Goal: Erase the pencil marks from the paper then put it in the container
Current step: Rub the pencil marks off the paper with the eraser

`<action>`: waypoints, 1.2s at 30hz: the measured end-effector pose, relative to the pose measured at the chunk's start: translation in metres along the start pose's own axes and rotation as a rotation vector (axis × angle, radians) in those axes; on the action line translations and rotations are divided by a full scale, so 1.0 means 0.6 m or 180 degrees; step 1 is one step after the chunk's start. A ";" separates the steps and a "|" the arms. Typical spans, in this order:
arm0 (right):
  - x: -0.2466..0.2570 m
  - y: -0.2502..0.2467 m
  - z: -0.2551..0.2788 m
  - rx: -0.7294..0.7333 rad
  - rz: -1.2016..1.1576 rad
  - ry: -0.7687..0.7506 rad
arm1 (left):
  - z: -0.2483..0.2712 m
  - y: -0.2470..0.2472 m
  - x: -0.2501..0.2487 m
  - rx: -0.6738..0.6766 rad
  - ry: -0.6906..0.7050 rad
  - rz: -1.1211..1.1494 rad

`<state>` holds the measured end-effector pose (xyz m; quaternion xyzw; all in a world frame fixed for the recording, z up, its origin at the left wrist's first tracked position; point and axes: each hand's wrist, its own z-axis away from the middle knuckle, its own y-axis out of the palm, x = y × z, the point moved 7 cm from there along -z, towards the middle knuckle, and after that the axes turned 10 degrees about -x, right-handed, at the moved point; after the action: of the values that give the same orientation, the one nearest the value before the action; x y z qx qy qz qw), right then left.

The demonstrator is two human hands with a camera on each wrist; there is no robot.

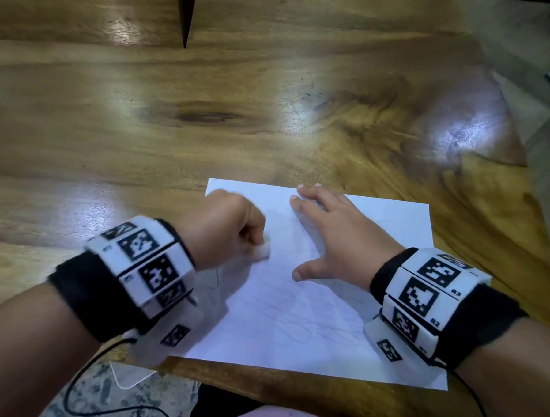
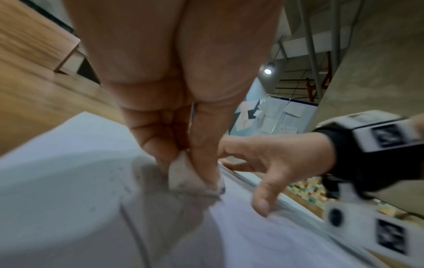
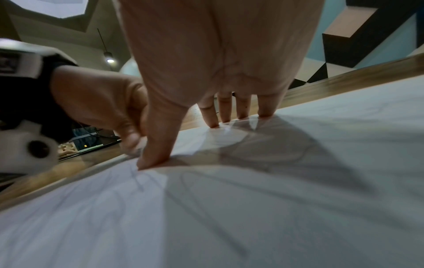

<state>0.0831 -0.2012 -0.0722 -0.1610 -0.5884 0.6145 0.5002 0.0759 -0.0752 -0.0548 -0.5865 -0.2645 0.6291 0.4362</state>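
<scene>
On the glossy brown wooden table (image 1: 262,107), head view: a white rectangular sheet of paper (image 1: 292,319) lies flat at the near edge. The left hand (image 1: 227,226) is curled into a fist, pinching a small white block eraser (image 1: 263,252) whose tip touches the sheet just below the knuckles. The right hand (image 1: 329,234) lies flat with fingers spread, pressing the sheet just right of the eraser. Faint grey pencil marks (image 1: 321,327) show nearer the body than both hands. No container is in sight.

Left wrist view: the left hand's (image 2: 174,87) thumb and fingers close tight on the eraser (image 2: 183,174), its grubby lower face on the paper (image 2: 64,181). A curved pencil line (image 2: 135,226) runs just behind the grip. The right hand (image 2: 275,163) stands just beside it, thumb tip down on the sheet.

Right wrist view: the right hand (image 3: 218,63) is spread open, holding nothing, thumb and fingertips (image 3: 213,121) planted on the paper (image 3: 229,217), which puckers at the thumb. Pencil lines (image 3: 137,181) lie under and behind the palm. The left hand (image 3: 98,101) works just beyond the thumb; the eraser is blurred here.

Judgement: erasing is in hand, not finished. Next call: carry the eraser toward the marks nearer the body, shift the bracing hand off the lines it covers, keep the sheet pinned so it does not crease.
</scene>
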 end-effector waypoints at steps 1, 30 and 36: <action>-0.001 0.000 0.001 0.0010 0.0008 0.0004 | 0.009 0.009 0.001 0.0180 -0.0019 0.0002; 0.002 -0.001 0.002 0.0011 0.0061 0.0020 | -0.028 -0.011 0.007 -0.0247 -0.0211 0.0087; 0.000 0.000 0.002 0.0019 0.0026 0.0040 | 0.026 0.017 0.010 0.0362 -0.0100 -0.0037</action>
<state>0.0821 -0.2022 -0.0720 -0.1657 -0.5827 0.6174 0.5019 0.0588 -0.0720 -0.0637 -0.5493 -0.2386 0.6497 0.4683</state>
